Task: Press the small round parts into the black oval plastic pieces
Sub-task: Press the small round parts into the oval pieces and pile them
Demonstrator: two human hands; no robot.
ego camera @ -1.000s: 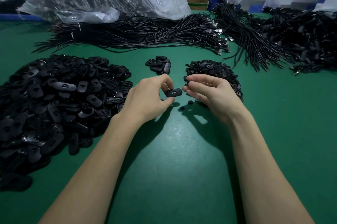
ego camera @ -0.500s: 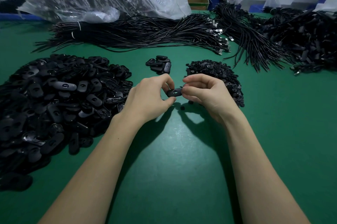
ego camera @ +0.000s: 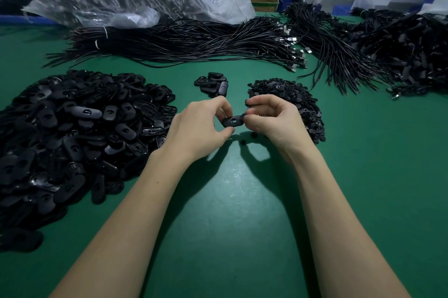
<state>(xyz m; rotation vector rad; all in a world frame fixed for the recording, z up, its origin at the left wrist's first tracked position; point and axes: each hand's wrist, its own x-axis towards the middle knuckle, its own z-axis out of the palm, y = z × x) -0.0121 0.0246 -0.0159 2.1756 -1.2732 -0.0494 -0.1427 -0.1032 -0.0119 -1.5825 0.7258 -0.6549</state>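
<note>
Item: black oval piece (ego camera: 233, 121), above the green table (ego camera: 230, 212). Our left hand (ego camera: 201, 125) pinches one end to steady it; our right hand (ego camera: 271, 118) pinches the other, presumably seating a round part, unseen.

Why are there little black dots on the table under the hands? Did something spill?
Two small round parts lie loose on the green table, apart from their pile. They look like strays. Nothing else seems odd.
</note>
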